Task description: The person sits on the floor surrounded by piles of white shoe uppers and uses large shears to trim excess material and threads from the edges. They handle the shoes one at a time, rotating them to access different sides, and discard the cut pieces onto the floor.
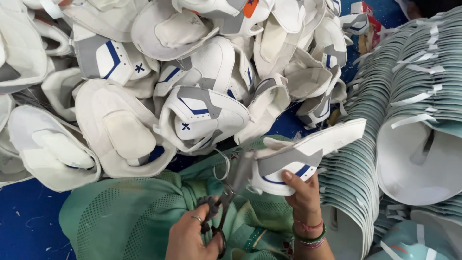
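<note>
Low centre of frame: left hand (190, 238), ringed, clenched through the handles of dark scissors (226, 197); right hand (303, 195) grasping a white, grey and blue shoe upper (303, 156) just above, blades touching its left edge. Best kept taut, snips close to the seam. Beyond: green mesh cloth (120, 216) across the lap, heaped uppers (192, 72) upper left, stacked pale-green pieces (409, 72) right, blue floor (24, 226).

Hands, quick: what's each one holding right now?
Left hand: closed on the scissors, fingers through the handles.
Right hand: closed on a white, grey and blue shoe upper, holding it up.
</note>
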